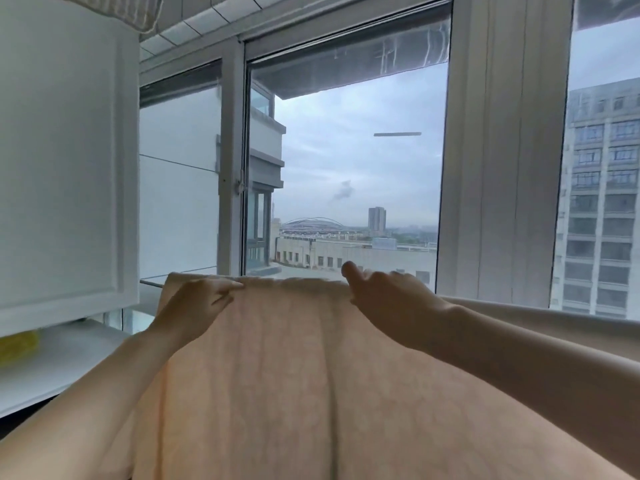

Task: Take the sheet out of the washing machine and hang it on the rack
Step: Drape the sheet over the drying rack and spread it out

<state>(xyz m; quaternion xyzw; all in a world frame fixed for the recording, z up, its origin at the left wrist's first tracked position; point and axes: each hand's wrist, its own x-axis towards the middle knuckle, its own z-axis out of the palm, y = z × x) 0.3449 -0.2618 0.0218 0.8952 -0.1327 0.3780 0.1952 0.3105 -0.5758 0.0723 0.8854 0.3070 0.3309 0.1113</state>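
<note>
The sheet [311, 375], a pale peach cloth with a soft, faintly crinkled weave and long lengthwise folds, fills the lower middle of the frame and drapes over a thin rail [152, 281] whose bare grey end pokes out at its left, just under the window. Its top edge runs level across the lower centre, a little bunched. The left hand [199, 303] rests on the sheet near its upper left corner, fingers stretched out nearly straight along the fold. The right hand [384, 292] lies on the top edge right of centre, thumb raised, fingers loosely bent over the cloth; whether they pinch it I cannot tell. Behind, tall glass panes in pale frames show a grey sky and blocks of flats. A white panelled cabinet [62, 161] takes up the left side, with a white ledge [69, 358] below it and something yellow [17, 346] at the far left edge. There is open air between the sheet's top edge and the glass.
</note>
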